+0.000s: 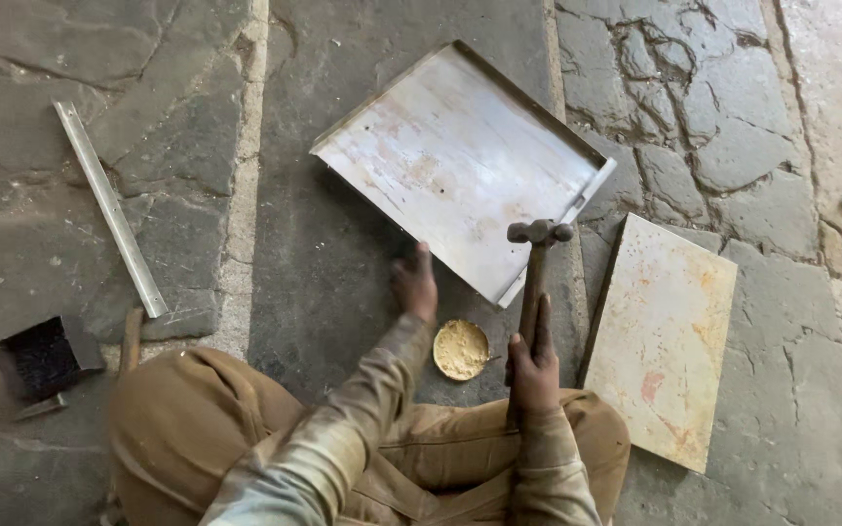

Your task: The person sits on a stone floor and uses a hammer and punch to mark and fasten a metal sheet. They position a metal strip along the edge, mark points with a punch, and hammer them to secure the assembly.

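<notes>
On the stone floor [363,195], between the person's knees, sits a small round bowl [461,350] full of yellow powder. Right hand [534,368] grips a hammer [536,265] upright. Left hand [415,282] presses fingers together against the empty metal tray [460,161].

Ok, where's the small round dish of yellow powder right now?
In the head view, the dish sits on the stone floor between the hands, just below the tray's near edge, left of the hammer.
</notes>
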